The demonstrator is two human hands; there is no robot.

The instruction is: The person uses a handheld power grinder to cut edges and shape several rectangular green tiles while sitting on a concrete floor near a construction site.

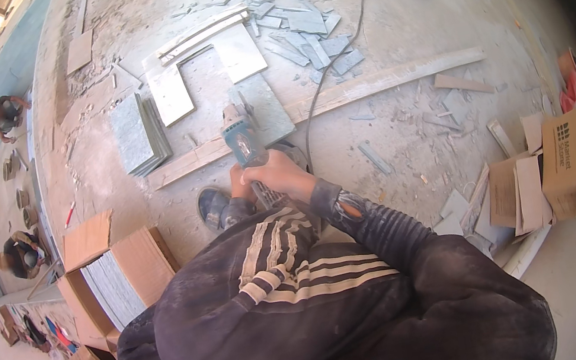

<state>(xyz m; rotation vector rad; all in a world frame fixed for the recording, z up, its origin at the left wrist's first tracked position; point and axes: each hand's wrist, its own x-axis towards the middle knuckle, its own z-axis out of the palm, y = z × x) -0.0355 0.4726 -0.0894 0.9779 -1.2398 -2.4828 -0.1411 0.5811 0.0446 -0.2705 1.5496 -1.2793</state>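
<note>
Both my hands are closed round a teal and grey angle grinder (246, 141) in front of my knees. My right hand (281, 173) wraps its body from the right. My left hand (239, 186) grips it from the left, partly hidden behind the right. The grinder's head is over the left edge of a grey stone tile (271, 113), which lies across a long pale wooden plank (378, 85). Whether the disc touches the tile, I cannot tell. Just beyond lies a white U-shaped panel (171, 97). A stack of grey tiles (138, 134) stands left of it.
Broken tile pieces (312, 44) litter the floor ahead, and a dark cord (330, 68) runs past them. An open carton of tiles (143, 267) is at my left; another opened carton (572, 157) is at far right. Two people (8, 115) crouch at far left.
</note>
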